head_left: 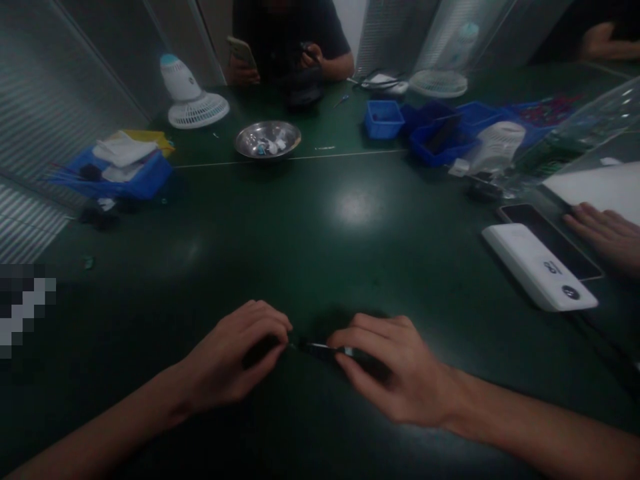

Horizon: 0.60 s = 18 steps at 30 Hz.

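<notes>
Both my hands rest on the dark green table near its front edge. My right hand is closed around a slim dark tool with a shiny tip that points left. My left hand is pinched shut at that tip, fingers curled over something small and dark that I cannot make out. The two hands almost touch.
A steel bowl with small parts and a white fan stand at the back. Blue bins sit back right, a blue tray back left. A white power bank and phone lie right, by another person's hand. A person sits opposite.
</notes>
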Motion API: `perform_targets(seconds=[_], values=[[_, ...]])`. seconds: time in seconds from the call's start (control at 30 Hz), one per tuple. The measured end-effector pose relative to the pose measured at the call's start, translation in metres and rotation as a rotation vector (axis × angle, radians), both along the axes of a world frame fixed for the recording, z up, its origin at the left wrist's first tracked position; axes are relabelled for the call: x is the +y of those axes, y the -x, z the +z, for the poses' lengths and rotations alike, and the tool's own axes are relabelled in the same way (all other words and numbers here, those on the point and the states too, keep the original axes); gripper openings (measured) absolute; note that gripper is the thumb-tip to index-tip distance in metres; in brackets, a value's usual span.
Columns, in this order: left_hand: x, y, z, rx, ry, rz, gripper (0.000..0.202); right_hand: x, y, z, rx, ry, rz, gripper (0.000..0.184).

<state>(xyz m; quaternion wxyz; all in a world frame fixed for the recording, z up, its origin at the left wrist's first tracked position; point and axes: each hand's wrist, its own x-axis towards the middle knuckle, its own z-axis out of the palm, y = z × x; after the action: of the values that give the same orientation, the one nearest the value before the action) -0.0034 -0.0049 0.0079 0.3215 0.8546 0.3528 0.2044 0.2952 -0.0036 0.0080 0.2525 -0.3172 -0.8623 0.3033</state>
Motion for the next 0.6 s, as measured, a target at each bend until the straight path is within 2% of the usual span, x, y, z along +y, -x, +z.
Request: perform_targets(seconds=[0.13, 0.3, 0.47, 0.6], values=[[-0.002, -0.002, -0.003, -0.143, 0.023, 0.04, 0.019, 0.003, 0.0, 0.0, 0.104, 0.102, -0.042, 0.015], [-0.003, -0.01, 0.001, -0.201, 0.104, 0.099, 0.017, 0.006, 0.001, 0.002, 0.163, 0.165, -0.075, 0.014], [-0.008, -0.02, -0.001, -0.192, 0.068, 0.078, 0.041, 0.007, 0.001, 0.003, 0.189, 0.192, -0.095, 0.014], [-0.012, -0.03, 0.0, -0.168, 0.074, 0.093, 0.035, 0.006, 0.0, 0.002, 0.212, 0.179, -0.118, 0.013]])
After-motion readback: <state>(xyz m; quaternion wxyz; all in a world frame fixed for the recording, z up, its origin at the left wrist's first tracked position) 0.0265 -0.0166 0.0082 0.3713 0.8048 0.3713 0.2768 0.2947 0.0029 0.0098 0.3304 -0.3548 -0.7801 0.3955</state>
